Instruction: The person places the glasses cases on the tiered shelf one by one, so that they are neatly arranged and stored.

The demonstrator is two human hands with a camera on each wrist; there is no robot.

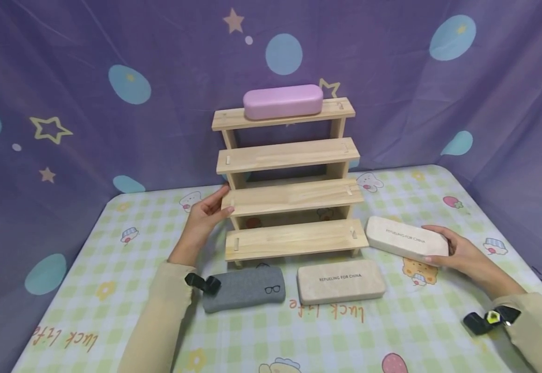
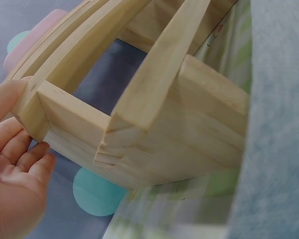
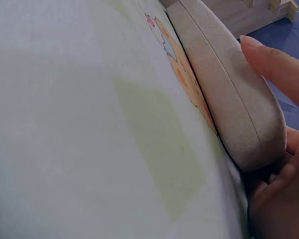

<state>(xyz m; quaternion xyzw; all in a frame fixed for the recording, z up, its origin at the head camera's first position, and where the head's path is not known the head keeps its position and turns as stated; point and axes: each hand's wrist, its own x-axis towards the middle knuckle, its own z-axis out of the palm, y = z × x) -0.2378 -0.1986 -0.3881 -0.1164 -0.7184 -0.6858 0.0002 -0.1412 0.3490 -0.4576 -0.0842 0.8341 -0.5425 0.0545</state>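
Observation:
A four-tier wooden display shelf (image 1: 294, 241) stands on the table. My left hand (image 1: 198, 223) holds the left end of its second tier from the bottom; in the left wrist view the thumb lies on the board and the curled fingers (image 2: 27, 157) sit beneath its end. At the shelf's right, my right hand (image 1: 464, 254) grips the outer end of a beige glasses case (image 1: 401, 237) lettered "REFUELING FOR CHINA", thumb on the near side, fingers on the far side. In the right wrist view this case (image 3: 229, 84) lies low against the tablecloth.
A pink case (image 1: 283, 102) rests on the top tier. In front of the shelf lie a grey glasses case (image 1: 247, 292), partly behind the left wrist strap, and a second beige case (image 1: 340, 284). A checked cloth (image 1: 126, 280) covers the table; a purple curtain (image 1: 177, 46) hangs behind.

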